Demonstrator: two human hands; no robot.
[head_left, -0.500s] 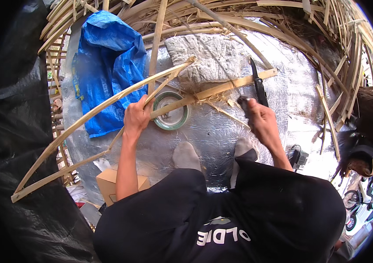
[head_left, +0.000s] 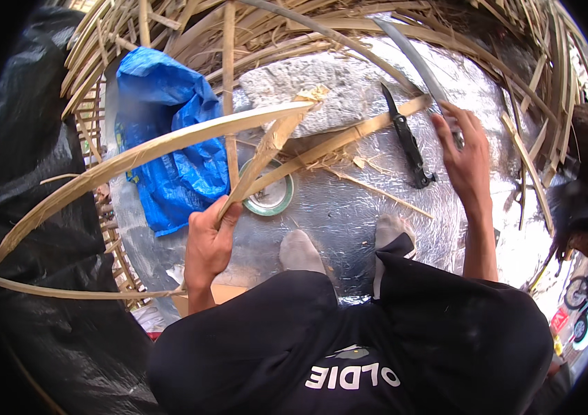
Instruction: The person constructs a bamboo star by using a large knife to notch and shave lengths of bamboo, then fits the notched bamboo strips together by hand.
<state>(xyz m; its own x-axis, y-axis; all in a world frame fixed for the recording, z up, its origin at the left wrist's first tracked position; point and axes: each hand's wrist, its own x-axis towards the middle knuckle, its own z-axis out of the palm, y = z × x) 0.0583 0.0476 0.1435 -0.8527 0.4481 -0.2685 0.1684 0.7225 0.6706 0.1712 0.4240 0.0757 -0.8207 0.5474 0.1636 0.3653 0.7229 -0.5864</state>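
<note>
My left hand (head_left: pixel 209 238) is closed around a bent bamboo strip (head_left: pixel 135 152). The strip arcs out to the left, folds sharply at its far left end and comes back towards my left forearm. Its frayed end sits in front of a rough grey stone block (head_left: pixel 301 90). At the right, my right hand (head_left: pixel 465 149) grips a long curved knife (head_left: pixel 415 59), its grey blade pointing up and to the left; the fingers cover the handle end. A black folding knife (head_left: pixel 408 142) lies unfolded between that hand and a flat bamboo strip (head_left: pixel 349 142).
A green-rimmed roll of tape (head_left: pixel 281 204) lies under the bamboo on the silvery foil sheet (head_left: pixel 335 221). At the left is a crumpled blue tarp bag (head_left: pixel 176 173). Piles of split bamboo (head_left: pixel 280 38) curve round the far side. My socked feet (head_left: pixel 301 250) rest on the foil.
My right hand has moved right and up, bringing the long blade into clear view. The bent strip in my left hand has turned and come nearer, its fold shifting left and up.
</note>
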